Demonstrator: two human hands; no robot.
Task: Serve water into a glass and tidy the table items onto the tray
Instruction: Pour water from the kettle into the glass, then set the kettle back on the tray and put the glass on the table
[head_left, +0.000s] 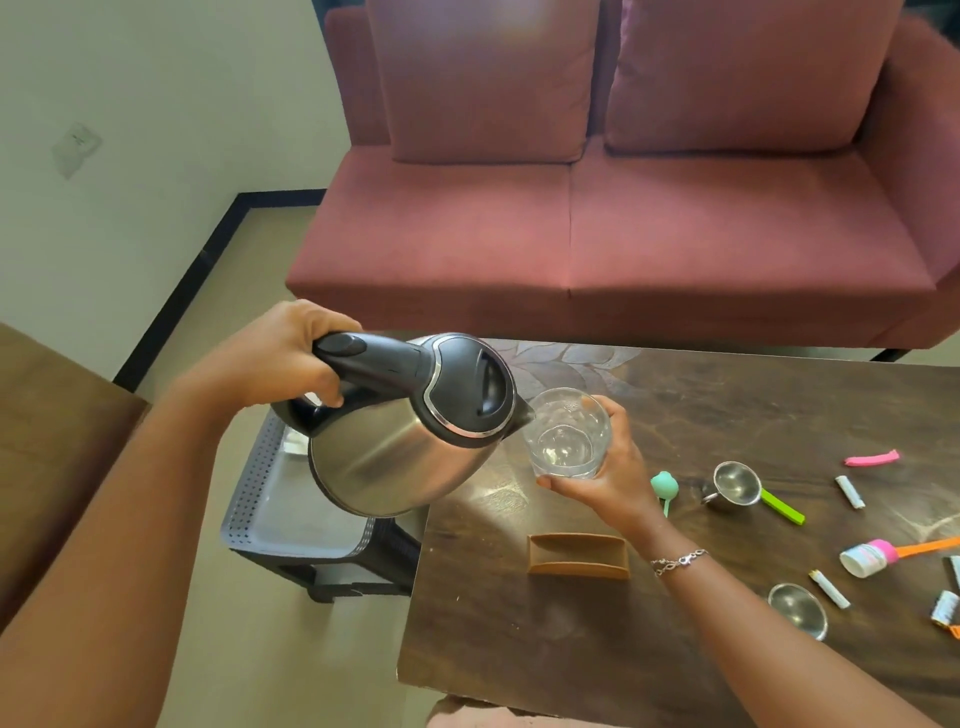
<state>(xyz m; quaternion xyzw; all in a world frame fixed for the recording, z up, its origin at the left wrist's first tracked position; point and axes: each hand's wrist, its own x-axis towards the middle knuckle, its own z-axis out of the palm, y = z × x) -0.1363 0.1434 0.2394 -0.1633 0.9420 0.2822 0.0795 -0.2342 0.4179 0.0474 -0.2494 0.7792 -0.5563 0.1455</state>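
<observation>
Dark wood table fills the lower right, with a maroon sofa behind it and pale tiled floor to the left.

Much is hidden or cut off. The tray sits on a low black stool just beside the table's left edge, and the kettle held above it covers its far half. The left hand is wrapped round the kettle's black handle, fingers curled under it, tipping the steel body so the spout meets the rim of the glass. The right hand, a bracelet on its wrist, grips the glass from the side and underneath, holding it above the table near the left end. Some water seems to lie in the bottom of the glass; no stream can be made out.

On the table lie a brown holder, a teal spoon partly behind the right wrist, a steel scoop with a green handle, a pink clip, a steel bowl and a white bottle with a pink cap. Several small items at the right edge are cut off by the frame and too small to identify.
</observation>
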